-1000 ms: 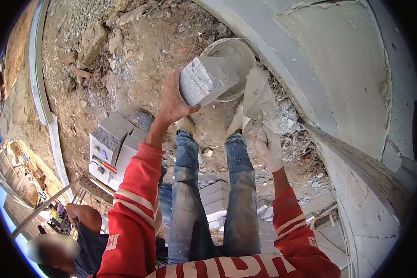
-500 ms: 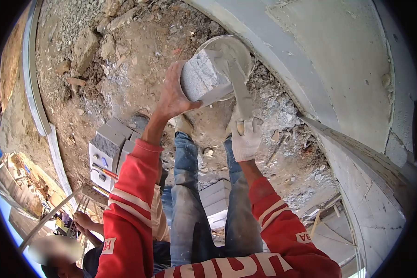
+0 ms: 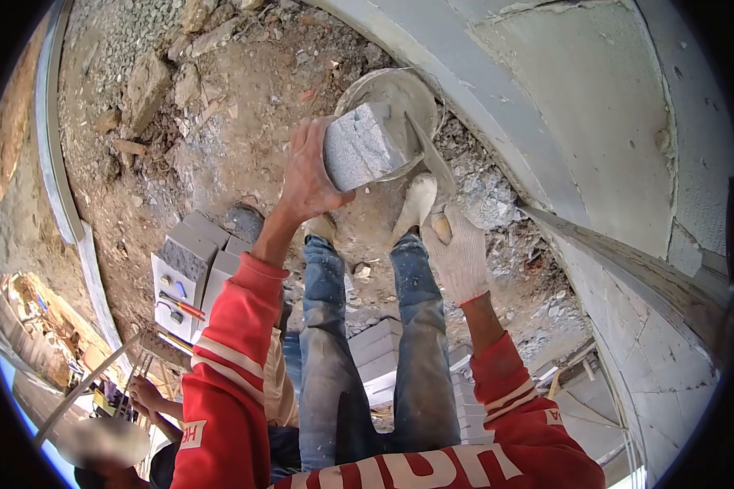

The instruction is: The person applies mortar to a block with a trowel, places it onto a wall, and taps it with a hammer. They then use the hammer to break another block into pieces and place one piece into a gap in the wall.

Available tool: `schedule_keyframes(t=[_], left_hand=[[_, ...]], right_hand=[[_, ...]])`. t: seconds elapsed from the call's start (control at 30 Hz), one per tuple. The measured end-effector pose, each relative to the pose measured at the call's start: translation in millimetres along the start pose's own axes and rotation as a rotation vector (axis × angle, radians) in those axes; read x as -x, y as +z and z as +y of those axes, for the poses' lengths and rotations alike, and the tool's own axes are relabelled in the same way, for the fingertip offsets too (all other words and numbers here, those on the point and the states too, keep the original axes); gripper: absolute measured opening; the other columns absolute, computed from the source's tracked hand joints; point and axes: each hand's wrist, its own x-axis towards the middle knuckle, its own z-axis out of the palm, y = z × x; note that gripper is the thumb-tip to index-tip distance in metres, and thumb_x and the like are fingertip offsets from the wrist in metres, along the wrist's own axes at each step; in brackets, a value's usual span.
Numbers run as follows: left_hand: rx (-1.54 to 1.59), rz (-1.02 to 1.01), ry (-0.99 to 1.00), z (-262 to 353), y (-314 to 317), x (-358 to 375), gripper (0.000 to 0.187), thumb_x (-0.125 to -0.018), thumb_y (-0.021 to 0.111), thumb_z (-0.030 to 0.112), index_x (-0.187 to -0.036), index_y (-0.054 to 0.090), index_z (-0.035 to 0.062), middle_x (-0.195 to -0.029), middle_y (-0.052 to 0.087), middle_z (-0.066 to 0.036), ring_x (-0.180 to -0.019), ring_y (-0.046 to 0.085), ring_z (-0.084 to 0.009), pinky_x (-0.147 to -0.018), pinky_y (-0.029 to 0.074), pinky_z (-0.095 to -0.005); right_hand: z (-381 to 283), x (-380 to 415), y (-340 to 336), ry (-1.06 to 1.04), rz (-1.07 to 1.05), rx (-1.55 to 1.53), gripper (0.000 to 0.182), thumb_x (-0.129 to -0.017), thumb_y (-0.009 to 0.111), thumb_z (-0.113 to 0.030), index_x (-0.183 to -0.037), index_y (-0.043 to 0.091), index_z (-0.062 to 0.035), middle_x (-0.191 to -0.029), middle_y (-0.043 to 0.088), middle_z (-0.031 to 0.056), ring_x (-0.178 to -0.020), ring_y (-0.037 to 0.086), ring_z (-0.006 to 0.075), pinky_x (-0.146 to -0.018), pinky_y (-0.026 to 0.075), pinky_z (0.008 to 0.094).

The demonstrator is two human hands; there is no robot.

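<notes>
My left hand (image 3: 306, 175) grips a grey concrete block (image 3: 360, 147) and holds it up in front of me, over the mortar bucket (image 3: 391, 91). My right hand (image 3: 458, 254), in a white glove, is closed on the wooden handle of a trowel (image 3: 429, 160). The trowel blade points up toward the block's right side, close to it; whether it touches I cannot tell. Both sleeves are red with white stripes. My jeans and mortar-caked shoes show below the block.
A curved grey plastered wall (image 3: 595, 122) runs along the right. Grey blocks (image 3: 192, 244) with small tools on them are stacked at lower left, more blocks (image 3: 379, 346) below my legs. Rubble and stones (image 3: 151, 85) cover the dirt. Another person (image 3: 151, 399) is at bottom left.
The trowel blade lay on the block half a second ago; it has since drawn back down and to the right. The block stays held up over the bucket.
</notes>
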Motion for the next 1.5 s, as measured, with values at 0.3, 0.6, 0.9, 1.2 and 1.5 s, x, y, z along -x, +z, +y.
schedule_keyframes(t=[0.3, 0.6, 0.9, 1.2, 1.5], left_hand=[[-0.038, -0.053, -0.111, -15.3, 1.6, 18.5, 0.114, -0.049, 0.087, 0.028, -0.145, 0.035, -0.002, -0.142, 0.042, -0.027, -0.139, 0.034, -0.0472, -0.118, 0.029, -0.048], [0.246, -0.019, -0.153, -8.5, -7.8, 35.3, 0.119, -0.047, 0.092, 0.026, -0.146, 0.034, -0.006, -0.14, 0.044, -0.023, -0.132, 0.045, -0.0384, -0.114, 0.033, -0.0422], [0.047, 0.073, -0.106, -26.8, 1.4, 43.3, 0.119, -0.048, 0.092, 0.026, -0.147, 0.033, -0.0046, -0.143, 0.043, -0.025, -0.135, 0.043, -0.04, -0.115, 0.032, -0.0455], [-0.006, 0.034, -0.092, -14.8, 11.9, 32.4, 0.112, -0.049, 0.088, 0.028, -0.143, 0.035, -0.0055, -0.137, 0.042, -0.029, -0.132, 0.04, -0.0458, -0.116, 0.03, -0.0497], [0.31, 0.082, -0.154, -17.2, -2.9, 44.6, 0.104, -0.047, 0.086, 0.013, -0.14, 0.043, 0.0014, -0.124, 0.055, -0.015, -0.116, 0.054, -0.0306, -0.107, 0.04, -0.0378]], right_hand=[[-0.2, 39.5, -14.7, 0.344, -0.315, -0.68, 0.022, -0.083, 0.071, -0.009, -0.1, 0.06, -0.0015, -0.075, 0.056, 0.0138, -0.061, 0.06, 0.0251, -0.058, 0.049, 0.0338], [2.6, 4.2, 10.2, -0.113, 0.099, 0.139, 0.023, -0.084, 0.071, -0.008, -0.102, 0.059, -0.0021, -0.083, 0.062, 0.0155, -0.068, 0.061, 0.0347, -0.062, 0.051, 0.0378], [6.4, 68.2, -13.7, -0.039, 0.09, 0.109, 0.024, -0.082, 0.071, -0.01, -0.102, 0.06, -0.0032, -0.086, 0.063, 0.0173, -0.072, 0.064, 0.0386, -0.064, 0.052, 0.043], [-37.0, 20.2, 2.7, -0.137, -0.012, 0.149, 0.031, -0.085, 0.07, -0.016, -0.11, 0.057, -0.002, -0.095, 0.066, 0.0221, -0.077, 0.066, 0.0418, -0.064, 0.053, 0.0449], [6.2, 89.6, 22.9, -0.096, 0.129, 0.204, 0.039, -0.083, 0.072, -0.009, -0.119, 0.058, -0.003, -0.108, 0.065, 0.02, -0.082, 0.068, 0.0402, -0.066, 0.055, 0.0437]])
